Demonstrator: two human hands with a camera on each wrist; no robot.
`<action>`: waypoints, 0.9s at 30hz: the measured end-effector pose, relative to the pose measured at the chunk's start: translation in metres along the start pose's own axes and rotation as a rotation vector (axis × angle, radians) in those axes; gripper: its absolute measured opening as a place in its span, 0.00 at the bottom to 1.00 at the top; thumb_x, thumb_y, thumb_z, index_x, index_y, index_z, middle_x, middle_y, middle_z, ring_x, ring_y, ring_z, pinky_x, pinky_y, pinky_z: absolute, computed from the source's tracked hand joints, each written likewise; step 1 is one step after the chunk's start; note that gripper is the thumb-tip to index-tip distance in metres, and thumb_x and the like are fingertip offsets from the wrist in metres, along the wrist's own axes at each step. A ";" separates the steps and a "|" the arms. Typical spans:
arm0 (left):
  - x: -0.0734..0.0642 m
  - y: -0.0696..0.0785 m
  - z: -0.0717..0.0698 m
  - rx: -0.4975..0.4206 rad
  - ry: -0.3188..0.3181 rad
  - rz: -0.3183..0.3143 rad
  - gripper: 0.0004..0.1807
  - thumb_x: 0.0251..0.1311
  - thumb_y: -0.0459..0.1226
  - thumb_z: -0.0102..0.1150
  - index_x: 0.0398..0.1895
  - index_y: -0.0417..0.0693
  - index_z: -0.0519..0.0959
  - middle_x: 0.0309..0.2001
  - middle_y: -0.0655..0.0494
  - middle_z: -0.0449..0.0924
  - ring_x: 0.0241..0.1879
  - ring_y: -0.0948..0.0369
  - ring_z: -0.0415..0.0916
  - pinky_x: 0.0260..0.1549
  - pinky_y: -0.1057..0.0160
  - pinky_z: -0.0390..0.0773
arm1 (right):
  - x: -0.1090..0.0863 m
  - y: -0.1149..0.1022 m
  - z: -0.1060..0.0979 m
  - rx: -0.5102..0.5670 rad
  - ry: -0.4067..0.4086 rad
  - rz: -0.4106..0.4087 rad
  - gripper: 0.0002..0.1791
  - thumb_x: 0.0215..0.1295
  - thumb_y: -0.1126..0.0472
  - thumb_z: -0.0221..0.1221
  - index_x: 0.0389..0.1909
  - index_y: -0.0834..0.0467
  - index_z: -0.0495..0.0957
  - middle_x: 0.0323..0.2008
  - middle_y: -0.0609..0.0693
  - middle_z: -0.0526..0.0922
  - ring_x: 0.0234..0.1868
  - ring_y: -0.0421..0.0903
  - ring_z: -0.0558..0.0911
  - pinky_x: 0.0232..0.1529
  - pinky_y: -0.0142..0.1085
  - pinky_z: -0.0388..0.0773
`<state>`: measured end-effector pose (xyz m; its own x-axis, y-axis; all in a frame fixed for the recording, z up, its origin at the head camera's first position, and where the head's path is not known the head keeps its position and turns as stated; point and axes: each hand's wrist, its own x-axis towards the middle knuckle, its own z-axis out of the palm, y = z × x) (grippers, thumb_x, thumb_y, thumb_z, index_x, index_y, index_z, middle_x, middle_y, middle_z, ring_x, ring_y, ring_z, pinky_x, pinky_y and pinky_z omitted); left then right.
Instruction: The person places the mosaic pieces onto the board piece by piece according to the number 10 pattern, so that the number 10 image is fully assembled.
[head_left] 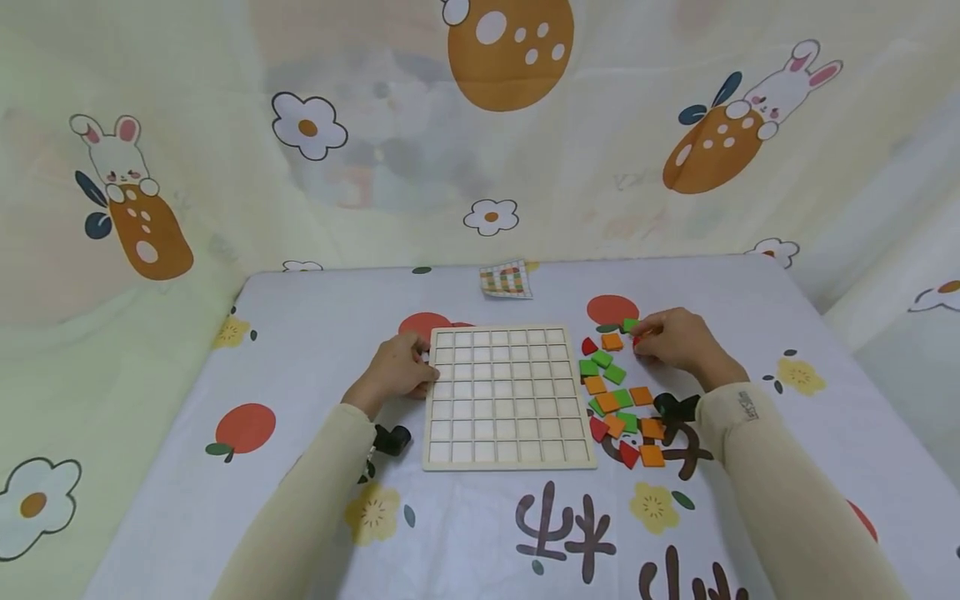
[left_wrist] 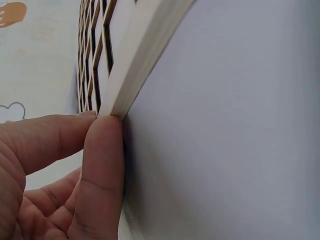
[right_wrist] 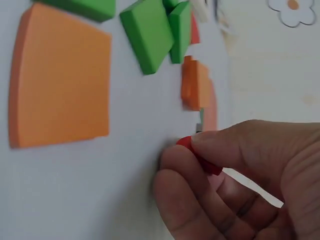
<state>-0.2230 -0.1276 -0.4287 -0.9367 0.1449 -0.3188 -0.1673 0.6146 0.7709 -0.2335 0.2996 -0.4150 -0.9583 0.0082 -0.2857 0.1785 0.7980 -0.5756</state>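
My left hand is at the left edge of a pale wooden grid board, thumb and finger meeting at its rim in the left wrist view. The board lies flat, and its square cells hold no pieces. On the other side, my right hand pinches a small red piece between thumb and fingers, low over the tablecloth. Most of that piece is hidden by the fingers. Beside this hand lie loose tiles, among them a green tile and an orange tile.
Several orange, green and red pieces, including a red wedge, are scattered along the board's right side, some overlapping. Behind the board lies a small checked card. A patterned cloth hangs at the table's back edge.
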 end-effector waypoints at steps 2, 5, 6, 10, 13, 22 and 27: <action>-0.001 0.000 0.000 -0.007 0.000 0.004 0.24 0.64 0.31 0.69 0.60 0.37 0.73 0.38 0.45 0.77 0.28 0.58 0.81 0.28 0.64 0.87 | -0.002 0.000 0.001 0.032 0.014 0.006 0.17 0.71 0.59 0.63 0.56 0.63 0.83 0.39 0.58 0.86 0.37 0.52 0.83 0.38 0.35 0.82; -0.004 0.001 0.000 -0.017 -0.003 0.007 0.24 0.64 0.30 0.68 0.61 0.36 0.73 0.38 0.45 0.77 0.28 0.58 0.82 0.28 0.64 0.87 | -0.007 0.000 0.003 0.107 0.058 0.011 0.15 0.73 0.58 0.63 0.53 0.63 0.83 0.39 0.57 0.88 0.37 0.51 0.84 0.38 0.34 0.84; -0.004 0.001 0.000 -0.018 -0.002 0.006 0.24 0.64 0.30 0.69 0.61 0.37 0.73 0.38 0.45 0.76 0.28 0.58 0.82 0.28 0.64 0.87 | -0.008 -0.001 0.004 0.143 0.073 0.014 0.15 0.73 0.57 0.64 0.51 0.63 0.84 0.39 0.56 0.88 0.38 0.51 0.84 0.38 0.33 0.84; -0.004 0.001 0.001 -0.013 0.001 0.004 0.25 0.64 0.31 0.69 0.61 0.37 0.72 0.38 0.45 0.76 0.28 0.58 0.82 0.28 0.64 0.87 | -0.014 -0.006 0.010 0.341 0.097 0.023 0.16 0.72 0.56 0.66 0.50 0.65 0.82 0.36 0.49 0.88 0.36 0.47 0.84 0.38 0.31 0.85; -0.003 0.000 0.001 -0.003 0.006 0.004 0.25 0.64 0.31 0.69 0.62 0.37 0.72 0.38 0.45 0.76 0.28 0.58 0.82 0.28 0.64 0.87 | -0.018 -0.012 0.015 0.512 0.069 0.010 0.19 0.72 0.59 0.65 0.53 0.69 0.79 0.34 0.44 0.87 0.35 0.42 0.87 0.40 0.31 0.87; -0.001 -0.001 0.002 0.006 0.009 0.016 0.25 0.64 0.31 0.69 0.62 0.37 0.73 0.38 0.45 0.76 0.28 0.58 0.82 0.28 0.64 0.87 | -0.022 -0.032 0.030 0.707 -0.019 0.051 0.24 0.74 0.63 0.59 0.68 0.67 0.74 0.43 0.51 0.86 0.37 0.41 0.90 0.45 0.34 0.87; -0.003 0.001 0.003 0.004 0.021 -0.004 0.24 0.63 0.32 0.70 0.61 0.38 0.73 0.38 0.46 0.75 0.29 0.58 0.82 0.28 0.64 0.87 | -0.021 -0.042 0.036 0.822 -0.056 0.073 0.26 0.74 0.65 0.60 0.70 0.70 0.70 0.40 0.50 0.86 0.37 0.41 0.90 0.46 0.35 0.87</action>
<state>-0.2192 -0.1247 -0.4285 -0.9422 0.1263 -0.3104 -0.1701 0.6180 0.7676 -0.2124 0.2444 -0.4123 -0.9293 -0.0039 -0.3694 0.3671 0.1010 -0.9247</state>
